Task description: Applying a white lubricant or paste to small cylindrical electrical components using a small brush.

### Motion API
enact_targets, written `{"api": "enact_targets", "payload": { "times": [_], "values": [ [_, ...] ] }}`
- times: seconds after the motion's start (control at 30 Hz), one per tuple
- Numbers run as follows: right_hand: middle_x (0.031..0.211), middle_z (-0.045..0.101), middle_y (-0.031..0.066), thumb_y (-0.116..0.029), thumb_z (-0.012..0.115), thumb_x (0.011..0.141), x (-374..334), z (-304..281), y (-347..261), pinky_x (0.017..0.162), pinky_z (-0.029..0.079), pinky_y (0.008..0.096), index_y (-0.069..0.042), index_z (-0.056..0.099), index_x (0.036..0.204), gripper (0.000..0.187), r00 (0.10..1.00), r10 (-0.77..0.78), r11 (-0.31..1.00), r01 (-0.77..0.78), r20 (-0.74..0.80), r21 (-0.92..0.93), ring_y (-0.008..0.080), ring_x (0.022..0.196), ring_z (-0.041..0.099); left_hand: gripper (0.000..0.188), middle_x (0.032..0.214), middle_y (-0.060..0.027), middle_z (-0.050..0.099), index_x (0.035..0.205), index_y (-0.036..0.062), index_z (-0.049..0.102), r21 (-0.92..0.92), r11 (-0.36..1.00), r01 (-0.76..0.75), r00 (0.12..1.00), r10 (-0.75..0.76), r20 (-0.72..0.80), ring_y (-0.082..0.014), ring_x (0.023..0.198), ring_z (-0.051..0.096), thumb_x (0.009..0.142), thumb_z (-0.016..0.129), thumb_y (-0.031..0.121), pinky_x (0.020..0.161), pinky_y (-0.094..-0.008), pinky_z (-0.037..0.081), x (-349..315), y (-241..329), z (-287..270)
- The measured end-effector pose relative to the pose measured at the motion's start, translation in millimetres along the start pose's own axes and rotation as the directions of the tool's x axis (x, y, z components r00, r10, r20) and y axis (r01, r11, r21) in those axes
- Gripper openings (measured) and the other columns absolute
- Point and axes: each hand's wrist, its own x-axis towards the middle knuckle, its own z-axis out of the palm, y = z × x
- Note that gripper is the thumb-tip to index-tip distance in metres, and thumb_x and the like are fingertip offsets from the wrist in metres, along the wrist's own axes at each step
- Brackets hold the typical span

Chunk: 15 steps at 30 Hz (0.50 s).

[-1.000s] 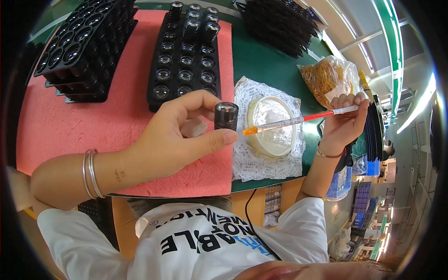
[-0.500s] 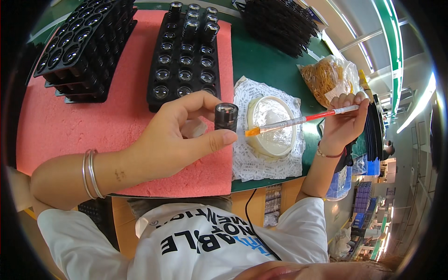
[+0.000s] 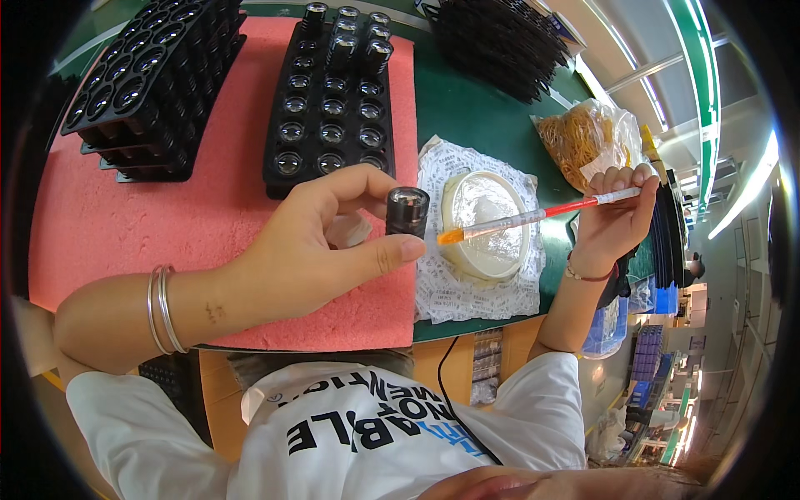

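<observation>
Left hand (image 3: 312,250) has its grip curled around a black tube (image 3: 407,217), just left of the dish (image 3: 449,208); right hand (image 3: 614,218) pinches a brush (image 3: 567,205), tip apart from the tube. Looks mid-step; can't tell what's finished in the tray (image 3: 275,133) up-left of the dish. Bag (image 3: 583,142) sits dish's upper right; nothing blocks the brush.

Your left hand (image 3: 304,237) grips, thumb (image 3: 379,257) extended nearer you than its curved index finger (image 3: 358,177); your left forearm (image 3: 237,300) lies leftward behind those fingers. Your right hand (image 3: 612,217) pinches, fingers (image 3: 612,178) curled, its wrist (image 3: 587,270) below them.
</observation>
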Motion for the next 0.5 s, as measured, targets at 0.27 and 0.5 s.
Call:
{"api": "enact_targets", "payload": {
  "times": [0.27, 0.5],
  "values": [
    [0.059, 0.049, 0.0058, -0.025, 0.041, 0.089, 1, 0, 0, 0.05, 0.032, 0.0236, -0.007, 0.043, 0.075, 0.022, 1.0, -0.002, 1.0, 0.002, 0.001, 0.002, 0.0114, 0.051, 0.04, 0.026, 0.087, 0.0006, 0.051, 0.096, 0.0018, 0.051, 0.007, 1.0, 0.01, 1.0, -0.01, 0.006, 0.0022, 0.057, 0.037, 0.076, 0.063, 0.012, 0.051, -0.014, 0.033, 0, 0, 0],
    [0.059, 0.049, 0.0057, -0.024, 0.041, 0.089, 1, 8, 1, 0.051, 0.031, 0.0237, -0.007, 0.043, 0.076, 0.022, 1.0, 0.008, 1.0, -0.008, -0.011, 0.021, 0.0115, 0.051, 0.039, 0.024, 0.085, 0.0016, 0.051, 0.097, 0.0015, 0.05, -0.017, 1.0, -0.015, 1.0, 0.015, 0.001, 0.0018, 0.059, 0.04, 0.077, 0.061, 0.01, 0.051, -0.0139, 0.035, -1, -3, -5]
  ]
}}
